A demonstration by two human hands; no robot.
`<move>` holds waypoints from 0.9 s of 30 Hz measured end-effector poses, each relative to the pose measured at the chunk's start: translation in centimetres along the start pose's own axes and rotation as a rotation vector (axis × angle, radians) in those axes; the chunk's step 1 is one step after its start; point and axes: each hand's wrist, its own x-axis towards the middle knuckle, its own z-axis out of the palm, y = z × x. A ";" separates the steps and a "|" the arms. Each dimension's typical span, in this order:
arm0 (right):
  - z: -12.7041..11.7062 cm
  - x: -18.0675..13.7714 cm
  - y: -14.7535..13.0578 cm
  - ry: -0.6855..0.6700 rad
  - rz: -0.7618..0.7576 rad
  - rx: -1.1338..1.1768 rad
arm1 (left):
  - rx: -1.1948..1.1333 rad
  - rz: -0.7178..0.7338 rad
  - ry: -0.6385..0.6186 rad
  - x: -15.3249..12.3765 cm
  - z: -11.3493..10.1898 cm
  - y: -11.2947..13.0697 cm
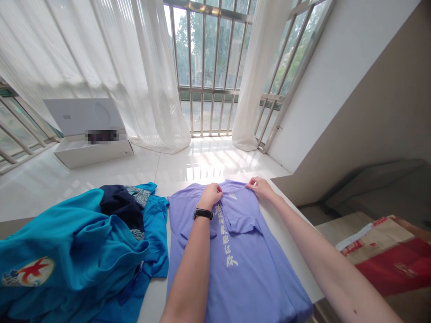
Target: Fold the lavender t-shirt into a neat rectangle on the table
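Observation:
A lavender T-shirt [249,264] with white printed characters down its middle lies spread on the white ledge, its collar end toward the window. One sleeve is folded inward across the chest. My left hand [212,194], with a black-strapped watch [203,213] on its wrist, pinches fabric near the collar, beside the folded sleeve. At the shirt's right shoulder edge, my right hand [261,186] grips the cloth between thumb and fingers. Left of the shirt lies a crumpled pile of blue clothing [84,229] with a dark navy piece [121,207] and a red star emblem.
An open white box [97,154] stands on the ledge [168,163] at the back left. White curtains [148,72] hang before a barred window [212,58]. A red and tan paper bag [397,255] is low on the right, beyond the ledge, below a sloping wall [343,89].

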 end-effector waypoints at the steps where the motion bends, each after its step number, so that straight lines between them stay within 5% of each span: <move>1: 0.1 -0.1 -0.2 0.010 0.005 -0.010 | 0.011 -0.019 0.007 0.0 0.0 -0.1; 8: 1.0 -1.3 -1.3 0.079 0.027 -0.015 | 0.119 -0.086 0.079 -1.0 -0.4 0.8; 12: 0.7 -1.8 -1.7 0.153 0.036 0.050 | 0.150 0.069 0.127 -1.1 1.1 4.4; 15: -0.5 -3.6 -1.8 0.246 0.050 0.112 | 0.146 0.235 0.045 -1.4 3.7 7.1; 21: -3.2 -14.2 -0.7 0.324 -0.006 0.206 | 0.200 0.366 -0.063 -2.5 8.2 7.5; 27: -2.9 -22.9 0.4 0.141 -0.261 0.150 | 0.310 0.413 -0.016 -1.8 9.0 6.0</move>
